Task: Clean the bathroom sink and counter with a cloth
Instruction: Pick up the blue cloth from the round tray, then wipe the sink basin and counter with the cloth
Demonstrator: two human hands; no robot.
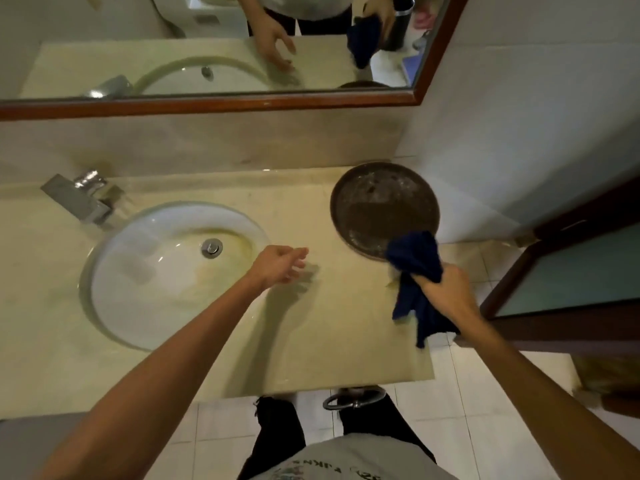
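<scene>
A round white sink [149, 271] with a metal drain plug is set into the beige stone counter [311, 348]. My right hand [446, 289] grips a dark blue cloth [414, 271], bunched and hanging above the counter's right part, near a round tray. My left hand [280, 265] hovers open, fingers relaxed, over the counter just right of the sink rim, holding nothing.
A dark round tray [381, 206] lies at the counter's back right. A chrome tap [83, 197] stands behind the sink at left. A wood-framed mirror [207, 64] hangs above. A towel ring [353, 398] is fixed under the counter's front edge. A door [571, 271] stands at right.
</scene>
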